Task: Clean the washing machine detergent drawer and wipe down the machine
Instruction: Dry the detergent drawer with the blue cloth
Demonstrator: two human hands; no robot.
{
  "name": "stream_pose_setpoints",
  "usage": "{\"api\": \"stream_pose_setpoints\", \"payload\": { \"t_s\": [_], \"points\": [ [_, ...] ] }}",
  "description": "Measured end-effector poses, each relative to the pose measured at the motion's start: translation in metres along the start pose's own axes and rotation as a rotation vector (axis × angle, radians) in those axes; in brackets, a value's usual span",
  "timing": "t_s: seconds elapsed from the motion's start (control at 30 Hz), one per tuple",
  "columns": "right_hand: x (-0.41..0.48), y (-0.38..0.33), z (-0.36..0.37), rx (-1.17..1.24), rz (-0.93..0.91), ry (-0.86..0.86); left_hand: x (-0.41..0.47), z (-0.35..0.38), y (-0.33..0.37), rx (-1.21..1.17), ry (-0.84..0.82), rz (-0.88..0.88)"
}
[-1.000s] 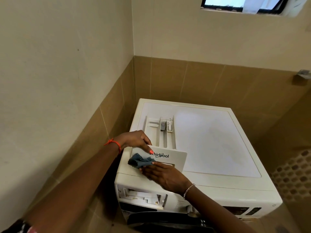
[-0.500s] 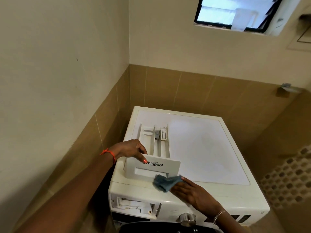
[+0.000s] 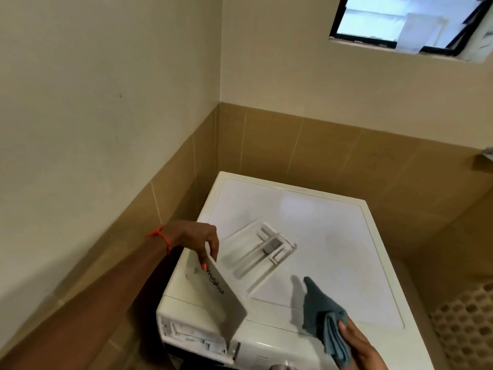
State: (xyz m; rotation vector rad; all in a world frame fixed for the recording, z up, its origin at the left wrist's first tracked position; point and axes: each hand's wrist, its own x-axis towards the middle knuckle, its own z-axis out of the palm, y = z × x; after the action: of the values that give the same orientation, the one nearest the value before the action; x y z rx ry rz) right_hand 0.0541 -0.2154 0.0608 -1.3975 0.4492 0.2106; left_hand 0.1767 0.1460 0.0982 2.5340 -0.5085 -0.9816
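Observation:
The white detergent drawer (image 3: 256, 259) is lifted and turned above the top of the white washing machine (image 3: 333, 241), its front panel tilted towards me with the brand lettering running sideways. My left hand (image 3: 198, 240) grips the top corner of that front panel, thumb on its face. My right hand (image 3: 360, 345) holds a folded grey-blue cloth (image 3: 321, 313) at the lower right, off the drawer, over the machine's front edge. The empty drawer slot (image 3: 197, 335) shows in the machine's front at the left.
The machine stands in a corner, with tan tiled walls (image 3: 173, 196) close on its left and behind. A window (image 3: 410, 22) is high on the back wall. Patterned floor tiles (image 3: 469, 324) lie to the right.
My left hand has lifted and swung the drawer, so it now lies at an angle with its front panel tilted. My right hand has drawn the cloth off the panel, away to the right.

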Motion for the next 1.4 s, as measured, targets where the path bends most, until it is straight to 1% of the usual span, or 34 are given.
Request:
{"api": "stream_pose_setpoints", "payload": {
  "t_s": [0.03,0.07,0.1,0.13,0.17,0.2,0.27,0.3,0.33,0.37,0.4,0.43,0.5,0.57,0.63,0.67,0.77,0.83,0.9,1.03,1.1,1.13,1.2,1.27,1.37,1.4],
  "points": [
    [0.008,-0.007,0.002,0.105,-0.059,-0.046,0.003,-0.003,0.001,0.042,0.006,-0.006],
    [0.018,-0.007,0.003,0.197,-0.163,-0.241,0.005,-0.004,0.002,0.06,0.027,-0.001],
    [0.039,-0.006,0.0,0.365,-0.133,-0.437,0.005,-0.005,0.002,0.05,0.06,0.011],
    [0.053,-0.001,-0.005,0.466,-0.161,-0.561,0.006,-0.005,0.003,0.019,0.1,0.032],
    [0.069,0.008,-0.007,0.481,-0.191,-0.632,0.006,-0.003,0.003,-0.016,0.147,0.051],
    [0.067,0.002,-0.002,0.449,-0.245,-0.625,0.005,-0.001,0.002,-0.045,0.196,0.062],
    [0.052,-0.009,0.023,0.366,-0.094,-0.525,0.002,0.006,-0.001,-0.076,0.293,0.05],
    [0.044,-0.018,0.04,0.254,-0.023,-0.479,0.0,0.011,-0.002,-0.102,0.341,0.042],
    [0.045,-0.017,0.05,0.158,-0.038,-0.593,-0.001,0.015,-0.002,-0.166,0.39,0.042],
    [0.048,-0.015,0.064,0.171,-0.027,-0.608,-0.002,0.02,0.0,-0.274,0.436,0.03],
    [0.04,-0.021,0.082,0.068,-0.102,-0.583,-0.003,0.024,0.004,-0.411,0.484,0.003],
    [0.034,-0.024,0.099,-0.1,-0.195,-0.598,-0.003,0.027,0.011,-0.553,0.526,-0.046],
    [0.03,-0.019,0.127,-0.369,-0.252,-0.712,-0.001,0.035,0.026,-0.809,0.58,-0.151],
    [0.035,-0.002,0.143,-0.574,-0.402,-0.671,0.004,0.042,0.04,-0.968,0.619,-0.234],
    [0.037,0.013,0.153,-0.723,-0.558,-0.636,0.011,0.05,0.05,-1.068,0.684,-0.285],
    [0.038,0.02,0.157,-0.795,-0.618,-0.649,0.015,0.054,0.054,-1.096,0.732,-0.298],
    [0.042,0.037,0.167,-1.007,-0.802,-0.65,0.026,0.065,0.059,-1.085,0.888,-0.285],
    [0.047,0.04,0.174,-1.078,-0.843,-0.621,0.029,0.07,0.059,-1.071,0.943,-0.268],
    [0.052,0.039,0.182,-1.125,-0.871,-0.584,0.029,0.072,0.057,-1.076,0.949,-0.262],
    [0.064,0.035,0.197,-1.132,-0.9,-0.563,0.027,0.07,0.049,-1.074,0.959,-0.272],
    [0.063,0.031,0.204,-1.227,-0.921,-0.503,0.026,0.067,0.044,-1.019,0.97,-0.305],
    [0.063,0.031,0.207,-1.273,-0.899,-0.479,0.026,0.065,0.042,-1.003,0.968,-0.318],
    [0.069,0.034,0.214,-1.319,-0.989,-0.42,0.025,0.064,0.04,-0.992,0.954,-0.329],
    [0.078,0.04,0.22,-1.291,-1.036,-0.392,0.025,0.063,0.039,-0.996,0.945,-0.327],
    [0.087,0.035,0.225,-1.324,-1.011,-0.359,0.023,0.061,0.038,-0.982,0.941,-0.326],
    [0.09,0.031,0.226,-1.313,-0.973,-0.358,0.022,0.061,0.039,-0.969,0.94,-0.328]
  ]
}}
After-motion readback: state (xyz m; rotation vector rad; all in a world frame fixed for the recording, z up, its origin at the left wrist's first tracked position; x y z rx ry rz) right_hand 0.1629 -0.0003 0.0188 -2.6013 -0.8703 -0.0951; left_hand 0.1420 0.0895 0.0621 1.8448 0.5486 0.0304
